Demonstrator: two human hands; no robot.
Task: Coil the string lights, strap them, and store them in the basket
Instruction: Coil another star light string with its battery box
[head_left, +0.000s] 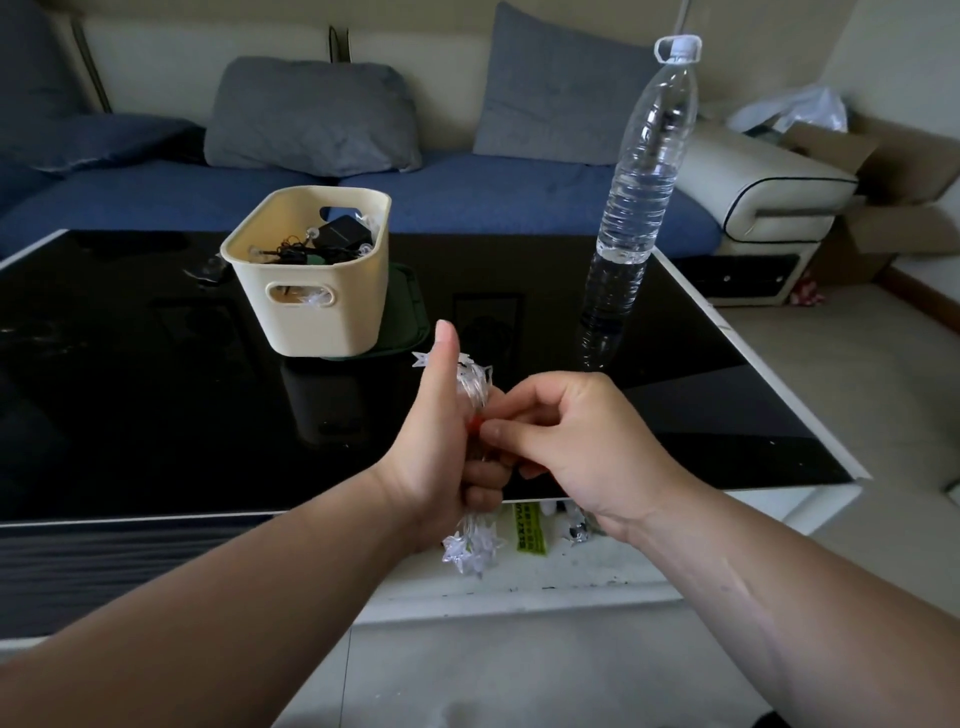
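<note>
Basket sits far-left of the hands on the black table, open side up, with dark cable and a black box already inside. It stands on a green mat.

Left hand is fisted around the coiled string lights, thumb up. Bundle's long axis runs near-vertical: star bulbs poke out above the fist and hang below it, over the near table edge.

Right hand sits just right of the bundle, touching it, with thumb and forefinger pinching a red strap at mid-bundle. Rest of the strap is hidden, so can't tell if it's closed.

Water bottle stands far-right, well apart.

Judgement: strapping is in progress. Storing means a far-left carry, and the left hand is nearer the basket and already carries the load. Bundle likely needs tipping to fit.
</note>
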